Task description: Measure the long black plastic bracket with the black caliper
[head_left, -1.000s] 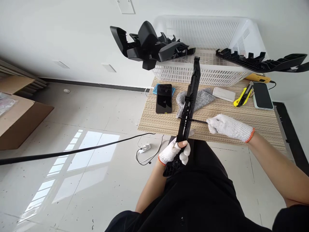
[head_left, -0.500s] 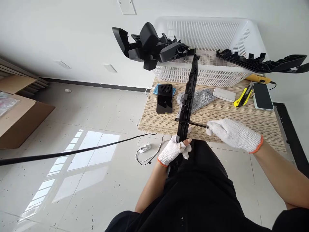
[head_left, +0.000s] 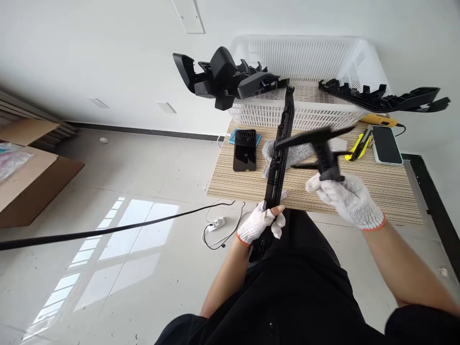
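Note:
In a white knitted glove, my left hand (head_left: 256,225) is closed around the lower part of a long black plastic trim strip (head_left: 277,167). The strip slants upward from my lap, its far end at the basket's rim. My right hand (head_left: 351,200), gloved too, grips the base of a smaller black plastic bracket (head_left: 325,155) with several arms. This bracket is held up above the table, apart from or just overlapping the strip; which one I cannot tell. Its outline is slightly blurred. Behind both pieces lies a grey knitted glove or cloth (head_left: 300,153), partly covered.
A white plastic basket (head_left: 338,108) stands at the back with black moulded parts (head_left: 223,72) and another long part (head_left: 381,98) across its rim. On the wooden table (head_left: 230,184) lie a black phone (head_left: 245,151), a yellow utility knife (head_left: 359,143) and a second phone (head_left: 387,145). Cardboard boxes (head_left: 39,187) sit left.
The small bracket has come away from across the strip, moved right and up with my right hand, and turned upright. My left hand keeps its hold. The view has shifted slightly.

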Demonstrator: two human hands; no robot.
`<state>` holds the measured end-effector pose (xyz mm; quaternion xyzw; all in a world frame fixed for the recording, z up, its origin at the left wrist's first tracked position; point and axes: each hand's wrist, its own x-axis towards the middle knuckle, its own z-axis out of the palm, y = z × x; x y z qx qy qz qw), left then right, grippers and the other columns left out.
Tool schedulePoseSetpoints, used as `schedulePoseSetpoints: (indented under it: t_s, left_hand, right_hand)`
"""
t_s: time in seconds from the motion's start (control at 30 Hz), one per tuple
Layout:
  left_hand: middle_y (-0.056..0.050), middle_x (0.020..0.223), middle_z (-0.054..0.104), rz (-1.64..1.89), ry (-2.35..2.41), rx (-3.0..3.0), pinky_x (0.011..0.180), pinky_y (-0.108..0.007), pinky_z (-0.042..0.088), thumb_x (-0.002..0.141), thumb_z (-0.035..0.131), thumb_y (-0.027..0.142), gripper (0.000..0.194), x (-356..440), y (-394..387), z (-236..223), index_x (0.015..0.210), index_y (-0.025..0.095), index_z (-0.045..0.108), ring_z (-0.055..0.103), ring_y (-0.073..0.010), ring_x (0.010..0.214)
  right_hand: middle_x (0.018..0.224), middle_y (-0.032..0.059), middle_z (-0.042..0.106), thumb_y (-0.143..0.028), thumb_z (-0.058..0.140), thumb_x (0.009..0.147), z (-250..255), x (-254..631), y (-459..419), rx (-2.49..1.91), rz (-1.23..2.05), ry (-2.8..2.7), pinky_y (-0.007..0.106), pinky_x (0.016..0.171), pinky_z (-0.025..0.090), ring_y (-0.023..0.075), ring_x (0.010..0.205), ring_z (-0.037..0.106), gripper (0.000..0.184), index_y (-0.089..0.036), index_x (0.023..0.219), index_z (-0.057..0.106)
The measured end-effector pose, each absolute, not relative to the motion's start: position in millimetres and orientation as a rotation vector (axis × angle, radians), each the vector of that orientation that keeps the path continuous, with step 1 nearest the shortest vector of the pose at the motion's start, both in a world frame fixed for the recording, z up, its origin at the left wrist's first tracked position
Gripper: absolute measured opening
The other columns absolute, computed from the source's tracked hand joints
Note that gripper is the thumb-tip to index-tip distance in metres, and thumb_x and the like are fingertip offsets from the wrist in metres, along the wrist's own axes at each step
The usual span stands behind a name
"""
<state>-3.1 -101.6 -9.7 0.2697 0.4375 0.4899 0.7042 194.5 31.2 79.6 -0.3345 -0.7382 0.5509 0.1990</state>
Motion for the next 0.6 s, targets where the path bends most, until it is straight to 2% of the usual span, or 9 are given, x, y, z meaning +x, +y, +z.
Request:
schedulePoseSetpoints:
  t_s: [0.07, 0.17, 0.23, 0.33, 0.47, 0.6]
  left_hand:
    - [0.002, 0.068, 0.066, 1.075, 0.995, 0.606, 0.044, -0.024, 0.051, 0.09, 0.076, 0.059, 0.1, -0.5, -101.6, -8.8, 0.169, 0.014, 0.035, 0.059, -0.0128, 0.044]
    - [0.001, 0.066, 0.067, 1.021, 1.05, 0.595, 0.043, -0.022, 0.048, 0.088, 0.077, 0.062, 0.103, -0.4, -100.4, -9.3, 0.168, 0.013, 0.036, 0.061, -0.013, 0.043]
    - [0.001, 0.066, 0.067, 0.991, 1.059, 0.598, 0.043, -0.023, 0.049, 0.086, 0.079, 0.064, 0.105, -2.6, -99.0, -9.4, 0.167, 0.012, 0.037, 0.061, -0.0136, 0.042]
    - [0.0, 0.066, 0.067, 0.976, 1.063, 0.618, 0.043, -0.024, 0.05, 0.085, 0.079, 0.063, 0.105, -5.8, -97.5, -8.1, 0.166, 0.01, 0.038, 0.061, -0.0138, 0.043]
    - [0.0, 0.067, 0.068, 0.964, 1.105, 0.608, 0.044, -0.023, 0.05, 0.087, 0.077, 0.063, 0.101, -6.1, -97.4, -6.6, 0.165, 0.012, 0.041, 0.061, -0.0125, 0.043]
    - [0.0, 0.068, 0.069, 0.951, 1.128, 0.644, 0.044, -0.022, 0.05, 0.088, 0.077, 0.063, 0.097, -5.2, -97.6, -9.1, 0.163, 0.012, 0.044, 0.062, -0.0126, 0.043]
  right_hand:
    - [0.077, 0.0048, 0.066, -0.073, 0.047, 0.099, 68.3, 193.9, 31.0, -1.029, 1.433, -2.018, 0.035, 0.06, 0.041, 0.0177, 0.061, 0.052, 0.057, -0.023, 0.101, 0.075]
    - [0.064, 0.0018, 0.064, -0.072, 0.051, 0.098, 54.9, 191.2, 36.9, -1.331, 1.296, -2.201, 0.033, 0.059, 0.039, 0.0197, 0.059, 0.057, 0.054, -0.025, 0.085, 0.074]
    - [0.068, 0.0021, 0.069, -0.071, 0.05, 0.098, 49.7, 188.6, 38.7, -1.538, 1.186, -2.282, 0.032, 0.061, 0.04, 0.0219, 0.065, 0.064, 0.054, -0.026, 0.082, 0.074]
    - [0.08, 0.0035, 0.076, -0.068, 0.047, 0.1, 40.0, 184.2, 33.5, -1.637, 1.066, -2.233, 0.031, 0.066, 0.042, 0.0237, 0.077, 0.071, 0.051, -0.027, 0.091, 0.075]
    - [0.069, 0.0057, 0.072, -0.066, 0.045, 0.102, 18.1, 179.2, 19.9, -1.621, 0.702, -2.278, 0.03, 0.058, 0.034, 0.0225, 0.064, 0.067, 0.053, -0.023, 0.097, 0.077]
    - [0.064, 0.0062, 0.069, -0.059, 0.048, 0.103, 1.2, 177.9, 9.2, -1.487, 0.392, -2.237, 0.031, 0.056, 0.029, 0.0177, 0.055, 0.06, 0.051, -0.02, 0.085, 0.076]
